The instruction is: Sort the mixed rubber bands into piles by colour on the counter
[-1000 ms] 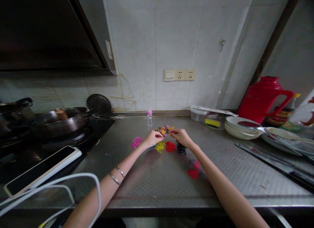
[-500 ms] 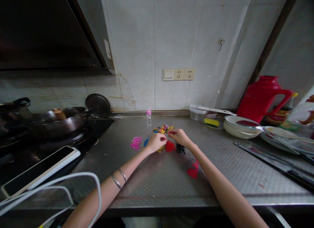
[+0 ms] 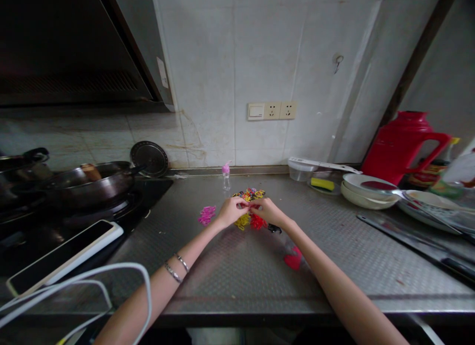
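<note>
Small loops that look like rubber bands lie in colour piles on the steel counter (image 3: 237,271). My left hand (image 3: 231,211) and my right hand (image 3: 270,211) meet fingertip to fingertip above them, both pinched. Whatever is between the fingers is too small to make out. Just behind the fingers is a mixed-colour pile (image 3: 251,193). Below them are a yellow pile (image 3: 242,221) and a red pile (image 3: 257,221). A black pile (image 3: 275,228) shows partly beneath my right hand, and a pink pile (image 3: 207,215) sits left of my left hand.
A pink-capped bottle (image 3: 226,177) stands near the wall. At left are a pan (image 3: 92,186) on the stove and a phone-like device (image 3: 67,256) with white cables. A red heart-shaped piece (image 3: 293,260), bowls (image 3: 365,199), a knife (image 3: 408,246) and a red thermos (image 3: 397,147) are at right.
My hands were slightly apart and have come together, fingertips touching. More of the yellow pile shows now, while the blue pile has become hidden behind my left hand. The view has shifted slightly.
</note>
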Demonstrator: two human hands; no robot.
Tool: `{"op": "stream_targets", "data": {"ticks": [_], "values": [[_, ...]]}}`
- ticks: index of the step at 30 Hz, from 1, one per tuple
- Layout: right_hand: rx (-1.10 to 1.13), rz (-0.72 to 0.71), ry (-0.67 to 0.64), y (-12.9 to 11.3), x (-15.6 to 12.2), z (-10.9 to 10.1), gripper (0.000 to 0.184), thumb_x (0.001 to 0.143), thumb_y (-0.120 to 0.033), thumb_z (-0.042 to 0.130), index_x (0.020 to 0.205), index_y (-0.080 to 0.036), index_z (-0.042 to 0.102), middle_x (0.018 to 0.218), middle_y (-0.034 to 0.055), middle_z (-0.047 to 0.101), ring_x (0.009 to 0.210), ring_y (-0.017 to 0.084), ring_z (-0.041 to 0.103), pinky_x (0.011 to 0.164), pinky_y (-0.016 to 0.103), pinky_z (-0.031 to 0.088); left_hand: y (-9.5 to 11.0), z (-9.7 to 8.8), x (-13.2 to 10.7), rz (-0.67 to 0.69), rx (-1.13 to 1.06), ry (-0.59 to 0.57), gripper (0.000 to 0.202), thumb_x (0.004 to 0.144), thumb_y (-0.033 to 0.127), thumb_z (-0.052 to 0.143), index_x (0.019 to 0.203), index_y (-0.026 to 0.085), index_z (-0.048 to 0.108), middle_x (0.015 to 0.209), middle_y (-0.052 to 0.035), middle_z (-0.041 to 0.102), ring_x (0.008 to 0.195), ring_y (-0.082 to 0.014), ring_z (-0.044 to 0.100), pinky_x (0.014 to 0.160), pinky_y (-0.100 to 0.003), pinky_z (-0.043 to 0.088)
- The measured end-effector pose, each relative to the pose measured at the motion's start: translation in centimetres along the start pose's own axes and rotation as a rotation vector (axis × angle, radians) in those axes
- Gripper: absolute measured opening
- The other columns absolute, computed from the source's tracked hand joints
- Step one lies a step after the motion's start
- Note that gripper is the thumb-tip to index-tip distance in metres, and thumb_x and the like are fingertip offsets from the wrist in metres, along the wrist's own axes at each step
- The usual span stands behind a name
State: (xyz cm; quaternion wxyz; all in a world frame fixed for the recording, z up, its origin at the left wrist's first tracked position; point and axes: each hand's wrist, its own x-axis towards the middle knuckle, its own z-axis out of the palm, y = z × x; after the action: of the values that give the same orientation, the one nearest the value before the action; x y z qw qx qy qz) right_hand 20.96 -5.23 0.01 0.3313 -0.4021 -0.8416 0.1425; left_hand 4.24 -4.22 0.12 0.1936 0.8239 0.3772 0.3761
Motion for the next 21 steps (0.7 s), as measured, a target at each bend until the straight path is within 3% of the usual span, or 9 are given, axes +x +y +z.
{"op": "stream_targets", "data": {"ticks": [14,17,21], "values": [[0.013,0.005,0.003,1.1,0.1,0.5,0.021,0.075,-0.023,0.048,0.080,-0.014,0.066,0.069,0.0027,0.066,0.063,0.011,0.056,0.060,0.020,0.041,-1.4,-1.3,0.8,-0.077,-0.100,0.015,0.020,0.069,0.027,0.056,0.074,0.010,0.067,0.071,-0.0059,0.065,0.063,-0.0119,0.054,0.059,-0.022,0.041],[-0.009,0.045,0.007,1.5,0.1,0.1,0.022,0.074,-0.023,0.049,0.083,-0.014,0.066,0.073,0.0040,0.067,0.065,0.013,0.058,0.062,0.020,0.042,-2.0,-3.1,1.3,-0.103,-0.159,-0.036,0.022,0.067,0.028,0.057,0.075,0.009,0.066,0.072,-0.0066,0.065,0.064,-0.0125,0.055,0.061,-0.022,0.042],[-0.160,0.125,-0.015,2.0,-0.1,-0.8,0.024,0.074,-0.024,0.048,0.089,-0.018,0.066,0.080,0.0044,0.067,0.071,0.014,0.059,0.065,0.020,0.042,-3.7,-6.9,1.5,-0.145,-0.137,-0.158,0.019,0.064,0.026,0.059,0.071,0.010,0.067,0.069,-0.0056,0.065,0.062,-0.0113,0.054,0.060,-0.021,0.040]]}}
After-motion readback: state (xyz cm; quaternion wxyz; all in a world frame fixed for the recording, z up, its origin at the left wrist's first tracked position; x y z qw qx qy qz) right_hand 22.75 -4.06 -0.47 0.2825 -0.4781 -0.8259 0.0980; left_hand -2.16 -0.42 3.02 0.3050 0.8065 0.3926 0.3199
